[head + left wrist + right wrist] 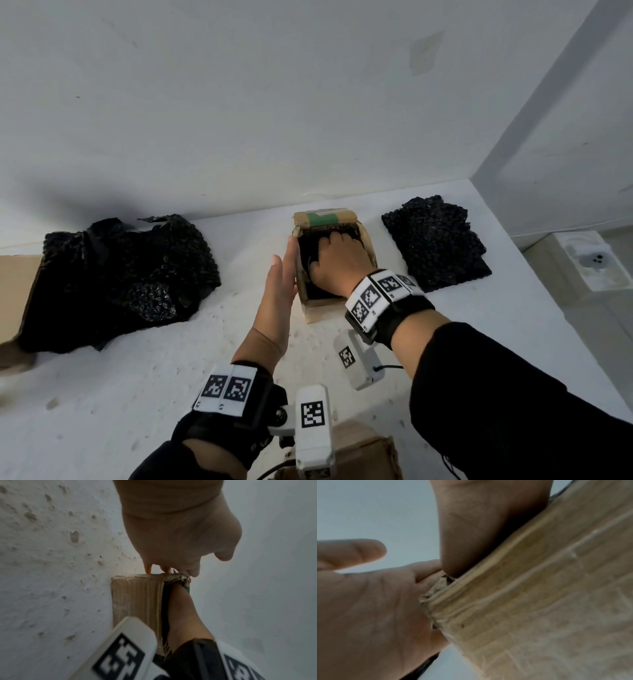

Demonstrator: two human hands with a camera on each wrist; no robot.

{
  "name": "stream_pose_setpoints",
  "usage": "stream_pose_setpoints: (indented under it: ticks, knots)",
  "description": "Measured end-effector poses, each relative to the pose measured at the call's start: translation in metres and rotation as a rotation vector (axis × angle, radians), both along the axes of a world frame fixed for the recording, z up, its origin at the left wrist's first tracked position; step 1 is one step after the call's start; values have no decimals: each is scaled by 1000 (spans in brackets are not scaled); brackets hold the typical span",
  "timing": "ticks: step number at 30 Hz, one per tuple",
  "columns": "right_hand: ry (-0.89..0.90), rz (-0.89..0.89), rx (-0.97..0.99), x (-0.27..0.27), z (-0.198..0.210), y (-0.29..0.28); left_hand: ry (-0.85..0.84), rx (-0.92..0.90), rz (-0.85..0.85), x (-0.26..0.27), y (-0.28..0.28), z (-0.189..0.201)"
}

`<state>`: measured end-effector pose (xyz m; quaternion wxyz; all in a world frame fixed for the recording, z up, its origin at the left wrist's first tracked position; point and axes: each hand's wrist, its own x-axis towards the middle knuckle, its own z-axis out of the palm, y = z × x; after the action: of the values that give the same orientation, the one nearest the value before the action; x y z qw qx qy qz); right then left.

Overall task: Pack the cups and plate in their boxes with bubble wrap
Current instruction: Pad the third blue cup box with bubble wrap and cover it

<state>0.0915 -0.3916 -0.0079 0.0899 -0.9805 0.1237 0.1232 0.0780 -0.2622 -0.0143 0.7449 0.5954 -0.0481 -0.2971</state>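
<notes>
small worn cardboard box (313, 311), green-taped flap, black wrap inside.

bare white room: plain wall (308, 85), speckled white table (137, 394), packing spot.

The scene is being lit dimly and evenly from above, with a soft shadow being cast on the wall (78, 202) at the left. Straight lines are being bowed near the head view's edges. Both wrist views are being rendered blurred and grainy.
</notes>
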Motion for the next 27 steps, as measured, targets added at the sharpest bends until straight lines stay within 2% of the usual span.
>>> stream_pose_setpoints:
  ticks: [4,8,11,14,19,22,27]
  knots:
    - [-221,-23,87,-15,1,-1,-77,24,-14,0,-5,6]
    - [-400,81,24,-20,-4,-1,-44,-13,17,5,-13,3]
    - [-304,241,48,-21,-12,-3,-13,-8,72,3,-19,0]
    - [-207,310,23,-22,-17,-8,-82,34,77,-1,-27,4]
    - [-227,318,4,-13,-20,-8,-181,192,93,3,-29,0]
    - [-164,316,-3,-6,-19,-7,-334,314,96,2,-26,-15]
    - [-118,329,46,-3,-18,-10,-455,421,89,-3,-27,-15]
